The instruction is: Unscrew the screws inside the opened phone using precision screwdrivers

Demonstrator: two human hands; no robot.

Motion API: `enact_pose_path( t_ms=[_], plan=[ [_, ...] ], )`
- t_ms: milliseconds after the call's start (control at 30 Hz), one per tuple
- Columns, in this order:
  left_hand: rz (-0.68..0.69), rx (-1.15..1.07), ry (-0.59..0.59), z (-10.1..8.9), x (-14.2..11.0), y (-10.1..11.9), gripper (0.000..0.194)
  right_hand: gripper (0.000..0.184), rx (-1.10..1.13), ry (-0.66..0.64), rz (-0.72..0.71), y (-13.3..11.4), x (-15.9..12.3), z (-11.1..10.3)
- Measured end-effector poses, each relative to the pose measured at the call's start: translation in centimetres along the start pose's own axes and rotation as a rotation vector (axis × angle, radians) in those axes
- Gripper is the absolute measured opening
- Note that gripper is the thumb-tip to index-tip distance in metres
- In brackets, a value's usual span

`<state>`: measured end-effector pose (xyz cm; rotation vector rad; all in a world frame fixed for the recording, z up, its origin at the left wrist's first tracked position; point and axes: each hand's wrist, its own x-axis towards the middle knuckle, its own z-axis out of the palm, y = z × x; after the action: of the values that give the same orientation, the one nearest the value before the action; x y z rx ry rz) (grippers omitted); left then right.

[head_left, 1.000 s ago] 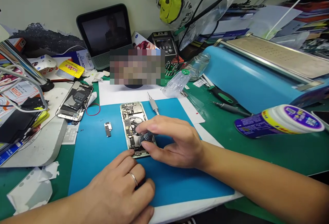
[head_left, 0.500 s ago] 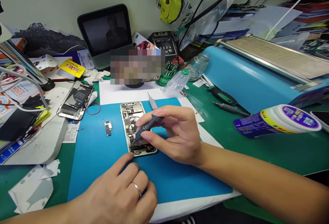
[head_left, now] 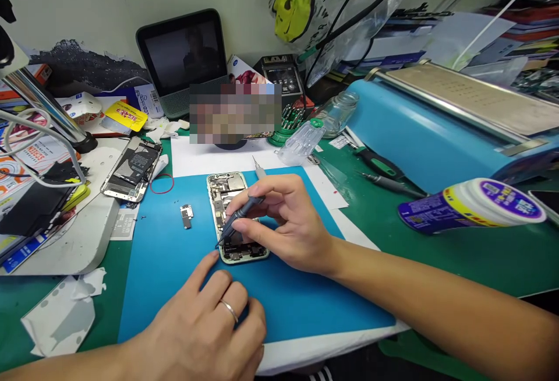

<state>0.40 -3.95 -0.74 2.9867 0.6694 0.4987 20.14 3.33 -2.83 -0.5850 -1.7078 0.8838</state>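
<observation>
My right hand pinches a small dark grey precision screwdriver between thumb and fingers. Its tip points down and left, at the lower left edge of an opened phone whose inner parts are exposed. My left hand wears a ring; its index finger reaches out to just below the screwdriver tip, while the other fingers curl loosely with nothing seen in them. Whether a tiny part lies between tip and fingertip is too small to tell. A small metal-and-black phone part lies left of the phone on the blue mat.
Another grey screwdriver lies behind the phone. At the left, a phone screen assembly rests on a white base. A purple tub and a blue machine stand at the right. A red rubber band lies nearby.
The screwdriver tip has moved left, from inside the phone's lower end to its outer left edge. My left index fingertip has shifted left off the phone's corner.
</observation>
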Motion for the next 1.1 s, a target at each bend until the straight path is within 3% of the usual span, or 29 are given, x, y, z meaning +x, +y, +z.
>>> enact_pose_path(
  t_ms=[433,767,1100],
  plan=[
    [-0.047,-0.113,-0.067,-0.31,0.21,-0.43,0.022,0.038,-0.012,-0.023,0.026,-0.18,0.05,-0.15],
    [-0.049,-0.119,-0.055,-0.57,0.18,-0.31,0.023,0.041,0.027,-0.007,0.005,-0.27,0.17,-0.22],
    [-0.033,-0.114,-0.052,-0.39,0.36,-0.47,0.024,0.040,0.013,-0.021,0.079,-0.25,0.05,-0.23]
  ],
)
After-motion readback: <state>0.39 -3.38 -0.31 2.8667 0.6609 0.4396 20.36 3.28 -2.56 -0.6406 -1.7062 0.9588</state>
